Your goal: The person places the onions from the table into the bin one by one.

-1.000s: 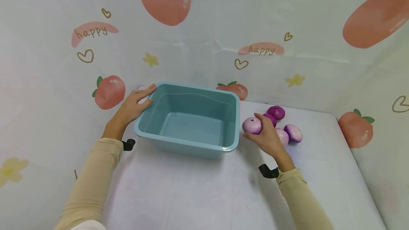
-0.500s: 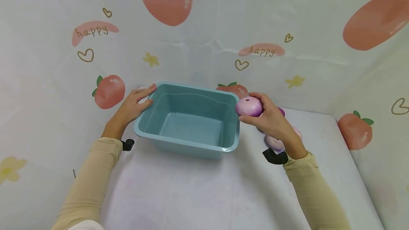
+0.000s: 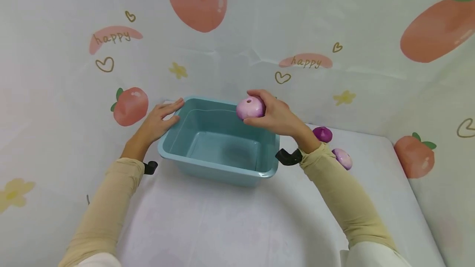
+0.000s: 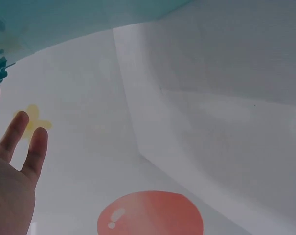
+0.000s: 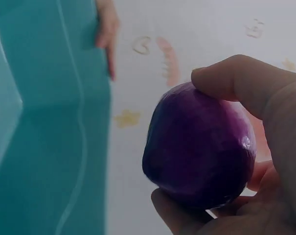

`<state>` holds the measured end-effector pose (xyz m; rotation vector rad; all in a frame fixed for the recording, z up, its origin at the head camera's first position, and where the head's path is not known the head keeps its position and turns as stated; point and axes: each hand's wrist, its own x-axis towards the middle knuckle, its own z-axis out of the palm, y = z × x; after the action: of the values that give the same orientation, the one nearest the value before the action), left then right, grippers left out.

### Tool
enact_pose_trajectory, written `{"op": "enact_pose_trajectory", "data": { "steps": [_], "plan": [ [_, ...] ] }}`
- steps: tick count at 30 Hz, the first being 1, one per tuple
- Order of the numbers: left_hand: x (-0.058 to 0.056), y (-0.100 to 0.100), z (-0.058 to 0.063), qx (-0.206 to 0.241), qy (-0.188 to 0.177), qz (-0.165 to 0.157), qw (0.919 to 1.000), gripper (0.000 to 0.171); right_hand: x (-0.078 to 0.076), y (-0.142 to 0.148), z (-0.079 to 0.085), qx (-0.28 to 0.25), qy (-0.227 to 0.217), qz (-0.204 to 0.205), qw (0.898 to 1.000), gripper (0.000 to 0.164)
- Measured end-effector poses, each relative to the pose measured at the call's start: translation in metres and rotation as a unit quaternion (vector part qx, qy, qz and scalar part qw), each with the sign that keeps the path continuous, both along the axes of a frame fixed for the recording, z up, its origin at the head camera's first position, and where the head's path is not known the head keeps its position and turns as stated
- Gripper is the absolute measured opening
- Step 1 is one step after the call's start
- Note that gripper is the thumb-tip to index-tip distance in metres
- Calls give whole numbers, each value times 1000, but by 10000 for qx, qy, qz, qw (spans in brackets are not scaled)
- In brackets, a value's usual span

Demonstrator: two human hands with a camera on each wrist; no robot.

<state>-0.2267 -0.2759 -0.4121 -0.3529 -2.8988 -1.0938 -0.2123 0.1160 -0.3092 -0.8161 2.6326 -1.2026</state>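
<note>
A right hand [image 3: 273, 113] pinches an onion [image 3: 248, 108] above the basin [image 3: 219, 177], thumb opposite fingers; the left hand [image 3: 158, 122] rests at the rim [image 3: 215, 165], fingers straight, probably to steady it, though contact is partly hidden.

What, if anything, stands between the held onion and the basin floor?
Nothing visible: the right hand holds the onion up, the basin is open-topped, and the left hand rests at its left end.

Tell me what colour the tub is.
The tub is a muted blue-green; the head view shows it best.
</note>
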Motion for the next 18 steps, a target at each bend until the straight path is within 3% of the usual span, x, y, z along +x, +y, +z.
{"op": "enact_pose_trajectory", "data": {
  "steps": [6, 12, 18],
  "plan": [
    [1, -2, -1, 3, 3, -3, 10000, 55, -19, -42, -19, 6, -383, 574, 9976, 86],
    [3, -3, -2, 24, -79, 160, 9998, 54, -36, -85, -41, 191, -905, 1496, 9844, 81],
    [0, -3, -5, 135, -29, 132, 9998, 52, -47, -119, -50, 634, -1100, 1839, 9747, 82]
  ]
}}
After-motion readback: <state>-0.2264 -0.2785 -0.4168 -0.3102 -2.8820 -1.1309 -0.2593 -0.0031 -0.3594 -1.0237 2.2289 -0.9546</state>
